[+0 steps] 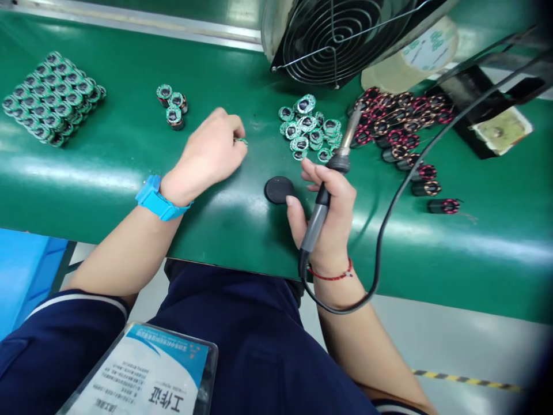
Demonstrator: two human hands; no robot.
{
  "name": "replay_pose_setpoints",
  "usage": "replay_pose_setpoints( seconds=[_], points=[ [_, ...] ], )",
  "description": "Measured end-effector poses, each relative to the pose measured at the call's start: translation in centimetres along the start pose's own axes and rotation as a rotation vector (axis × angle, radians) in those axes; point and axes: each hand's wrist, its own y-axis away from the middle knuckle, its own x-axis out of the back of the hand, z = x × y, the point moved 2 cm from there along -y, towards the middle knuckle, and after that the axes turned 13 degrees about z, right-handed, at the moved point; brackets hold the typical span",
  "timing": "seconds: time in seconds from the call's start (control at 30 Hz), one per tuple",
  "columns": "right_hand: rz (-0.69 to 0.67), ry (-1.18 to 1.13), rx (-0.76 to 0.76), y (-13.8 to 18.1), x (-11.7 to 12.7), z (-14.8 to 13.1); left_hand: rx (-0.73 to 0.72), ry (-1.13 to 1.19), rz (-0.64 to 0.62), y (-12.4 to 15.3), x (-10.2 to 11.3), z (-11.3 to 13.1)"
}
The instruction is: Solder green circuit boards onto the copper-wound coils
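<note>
My left hand (213, 151), with a blue watch on the wrist, is closed in a pinch. A thin green edge of a small round circuit board (241, 140) peeks out between its thumb and forefinger; the rest is hidden. A soldering iron (317, 222) lies in the grip of my right hand (334, 213), tip pointing up and away, its thumb and fingertips apart from each other. Just beyond those fingertips is a loose pile of round green circuit boards (307, 129). Beside the right thumb sits a black round disc (279, 190) on the green table (228, 230).
Stacked green boards (52, 98) stand at far left, and several wound coils topped with boards (175, 109) nearer the middle. Bare motor coils (395, 124) spread right, below a tape roll (415, 55) and an iron stand (488, 127). A fan (341, 40) faces the table; the iron's cable (382, 230) loops right.
</note>
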Motion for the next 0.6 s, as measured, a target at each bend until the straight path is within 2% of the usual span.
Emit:
replay_pose_setpoints(
  seconds=[0.13, 0.4, 0.53, 0.6],
  points=[
    [0.028, -0.025, -0.014, 0.0, 0.2, 0.2, 0.004, -0.234, 0.124, -0.6, 1.9, -1.0],
    [0.058, -0.023, -0.031, 0.0, 0.2, 0.4, 0.016, -0.349, 0.124, -1.8, 3.8, -3.2],
    [0.065, -0.037, -0.026, -0.1, 0.2, 0.4, -0.008, -0.396, 0.165, -1.2, 5.4, -2.5],
    [0.076, -0.039, -0.019, -0.2, 0.3, 0.3, 0.043, -0.421, 0.234, -1.0, 6.0, -2.2]
  ],
)
